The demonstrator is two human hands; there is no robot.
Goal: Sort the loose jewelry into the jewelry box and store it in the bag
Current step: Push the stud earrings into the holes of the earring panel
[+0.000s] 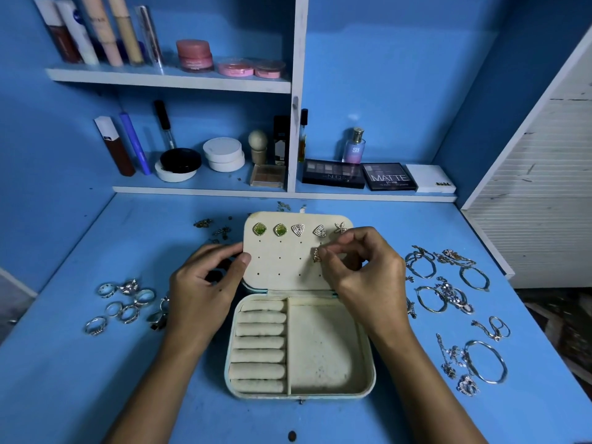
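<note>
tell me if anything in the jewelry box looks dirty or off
The open tray of the jewelry box has dark specks and staining on its cream lining. The ring rolls sit empty; rings lie loose on the table.

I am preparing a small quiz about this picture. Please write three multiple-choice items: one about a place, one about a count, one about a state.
1. Where do the loose rings lie?
A. left of the jewelry box
B. on the shelf
C. in the box

2. How many green earrings sit in the lid's top row?
A. none
B. two
C. four

3. How is the box's large compartment?
A. full of bracelets
B. covered
C. empty

Answers:
1 A, they lie on the table beside the left hand.
2 B, two green ones side by side.
3 C, only bare lining shows.
</note>
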